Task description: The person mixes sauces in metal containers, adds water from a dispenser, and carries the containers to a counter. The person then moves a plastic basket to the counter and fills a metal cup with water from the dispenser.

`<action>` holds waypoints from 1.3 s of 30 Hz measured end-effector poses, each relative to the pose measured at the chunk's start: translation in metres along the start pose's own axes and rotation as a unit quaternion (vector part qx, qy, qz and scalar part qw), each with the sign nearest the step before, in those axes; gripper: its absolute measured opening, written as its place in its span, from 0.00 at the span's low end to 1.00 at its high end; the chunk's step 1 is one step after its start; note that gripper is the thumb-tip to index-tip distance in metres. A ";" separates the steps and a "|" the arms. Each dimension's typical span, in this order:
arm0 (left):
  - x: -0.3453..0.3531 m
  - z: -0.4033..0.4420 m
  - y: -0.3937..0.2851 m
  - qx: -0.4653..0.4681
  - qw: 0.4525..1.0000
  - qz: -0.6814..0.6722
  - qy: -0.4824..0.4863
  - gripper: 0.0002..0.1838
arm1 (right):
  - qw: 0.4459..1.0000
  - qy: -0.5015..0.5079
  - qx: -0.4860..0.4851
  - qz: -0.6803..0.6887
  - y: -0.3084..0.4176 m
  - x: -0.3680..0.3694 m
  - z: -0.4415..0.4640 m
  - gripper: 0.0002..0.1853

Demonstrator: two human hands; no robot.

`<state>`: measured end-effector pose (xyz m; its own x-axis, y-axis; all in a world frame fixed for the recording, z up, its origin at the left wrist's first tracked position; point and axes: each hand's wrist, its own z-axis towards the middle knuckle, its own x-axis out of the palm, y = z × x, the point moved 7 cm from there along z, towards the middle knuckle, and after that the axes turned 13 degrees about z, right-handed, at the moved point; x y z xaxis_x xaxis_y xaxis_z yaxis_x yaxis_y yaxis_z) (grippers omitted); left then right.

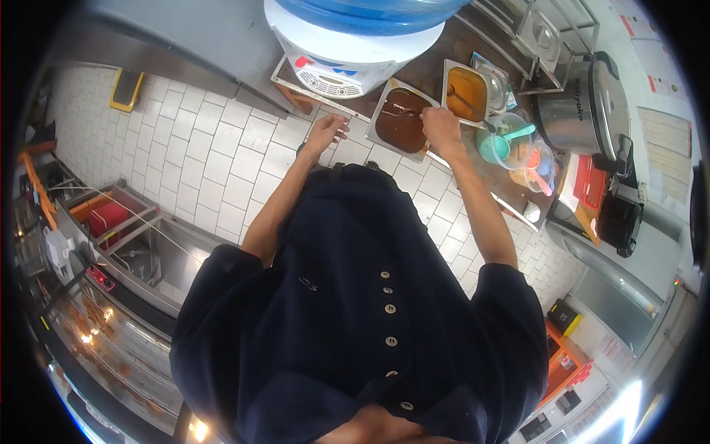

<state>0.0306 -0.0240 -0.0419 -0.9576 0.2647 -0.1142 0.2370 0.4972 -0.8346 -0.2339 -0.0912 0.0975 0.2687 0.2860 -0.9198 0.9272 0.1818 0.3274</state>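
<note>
A steel pan of dark brown sauce [399, 122] sits at the front edge of the brown counter, below the white water dispenser. My right hand [441, 127] is at its right rim, fingers curled together; what they hold, if anything, is hidden. Just right of it stands a smaller pan of orange-brown sauce [466, 95] with a dark-handled utensil in it. My left hand [328, 133] hangs over the tiled floor, left of the dark sauce pan, fingers apart and nothing in them.
A water dispenser [355, 55] with a blue bottle stands behind the pans. Clear tubs with a turquoise scoop [515, 133] and a pink scoop [541, 177] are to the right, beside a large steel cooker [580, 111]. A yellow-black scale [127, 89] lies at far left.
</note>
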 end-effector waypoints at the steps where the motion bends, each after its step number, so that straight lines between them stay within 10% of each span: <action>1: 0.001 -0.001 -0.001 0.004 1.000 -0.004 0.000 0.21 | 1.000 -0.003 0.003 0.002 -0.001 -0.002 0.001 0.10; 12: 0.005 -0.004 -0.004 0.008 1.000 -0.014 -0.008 0.18 | 0.955 0.293 0.002 0.047 0.029 0.003 -0.021 0.12; 19: 0.016 0.000 -0.009 0.014 1.000 -0.012 -0.003 0.18 | 0.995 0.055 0.029 0.074 -0.002 0.005 0.013 0.11; 28: 0.024 0.001 -0.002 0.015 1.000 0.002 0.007 0.20 | 0.961 0.270 0.020 0.051 -0.001 0.004 -0.024 0.18; 32: 0.034 0.001 -0.008 0.005 1.000 -0.004 -0.008 0.19 | 0.956 0.248 0.044 0.149 -0.015 -0.003 -0.022 0.26; 34: 0.037 -0.002 -0.011 0.009 1.000 -0.003 -0.011 0.19 | 0.974 -0.018 0.020 0.224 -0.026 -0.041 -0.026 0.33; 39: 0.050 -0.023 -0.035 -0.013 0.998 -0.065 0.004 0.26 | 0.929 -0.128 0.124 0.325 -0.087 -0.071 -0.072 0.25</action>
<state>-0.0215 -0.0086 -0.0060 -0.9791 0.2034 -0.0018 0.1156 0.5490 -0.8278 -0.3528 -0.0594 0.1498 0.8164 0.0213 -0.5771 0.5707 -0.1824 0.8007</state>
